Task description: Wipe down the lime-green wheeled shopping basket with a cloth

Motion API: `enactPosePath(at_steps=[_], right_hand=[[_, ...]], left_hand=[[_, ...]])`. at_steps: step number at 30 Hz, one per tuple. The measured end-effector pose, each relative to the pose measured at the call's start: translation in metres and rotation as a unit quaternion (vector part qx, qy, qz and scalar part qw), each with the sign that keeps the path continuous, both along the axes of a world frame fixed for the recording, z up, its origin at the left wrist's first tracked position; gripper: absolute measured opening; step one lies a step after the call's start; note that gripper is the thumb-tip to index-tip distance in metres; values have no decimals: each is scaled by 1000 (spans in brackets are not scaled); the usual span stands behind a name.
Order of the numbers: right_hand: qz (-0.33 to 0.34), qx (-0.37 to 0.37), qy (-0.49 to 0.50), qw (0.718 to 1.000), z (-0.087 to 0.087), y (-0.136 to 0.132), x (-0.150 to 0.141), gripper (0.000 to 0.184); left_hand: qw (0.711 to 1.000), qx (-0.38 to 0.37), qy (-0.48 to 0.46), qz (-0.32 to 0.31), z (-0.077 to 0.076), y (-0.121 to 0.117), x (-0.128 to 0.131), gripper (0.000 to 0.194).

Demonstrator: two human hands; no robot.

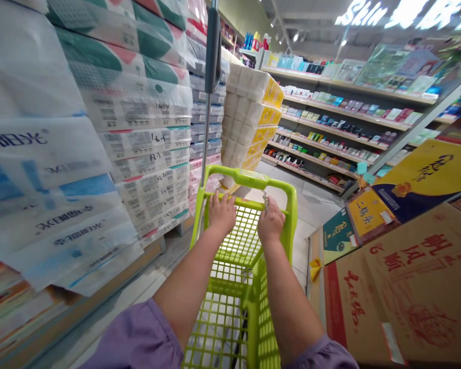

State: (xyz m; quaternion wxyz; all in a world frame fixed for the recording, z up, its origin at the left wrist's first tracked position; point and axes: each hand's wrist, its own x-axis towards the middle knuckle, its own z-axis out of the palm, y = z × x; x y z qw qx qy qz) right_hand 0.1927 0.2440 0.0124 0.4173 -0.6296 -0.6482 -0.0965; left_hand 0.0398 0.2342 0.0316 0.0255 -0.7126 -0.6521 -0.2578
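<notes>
Your left hand (222,214) rests on the green cart (258,294), grip unclear, right hand (271,223) holds a small blurred item (266,199).

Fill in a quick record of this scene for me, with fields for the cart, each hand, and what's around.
Cart: green shopping cart with lattice sides
Left hand: fingers over the cart's crossbar
Right hand: fingers curled at the same bar; small item at fingertips, unclear
Left side: stacked plastic-wrapped packs
Right side: cardboard boxes with red print
Ahead: shelves of small packages
Overhead: lit sign
</notes>
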Motion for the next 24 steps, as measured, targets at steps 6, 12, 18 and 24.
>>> enactPosePath(at_steps=[6, 12, 18, 24], right_hand=[[100, 10, 38, 994, -8, 6, -5, 39], [10, 38, 24, 999, -1, 6, 8, 40], [100, -60, -132, 984, 2, -7, -14, 56], [-58, -40, -34, 997, -1, -1, 7, 56]], left_hand=[[1000, -9, 18, -10, -3, 2, -3, 48], [999, -13, 28, -18, -3, 2, -2, 53], [999, 2, 28, -24, -5, 2, 0, 55], [999, -8, 29, -27, -8, 3, 0, 56]])
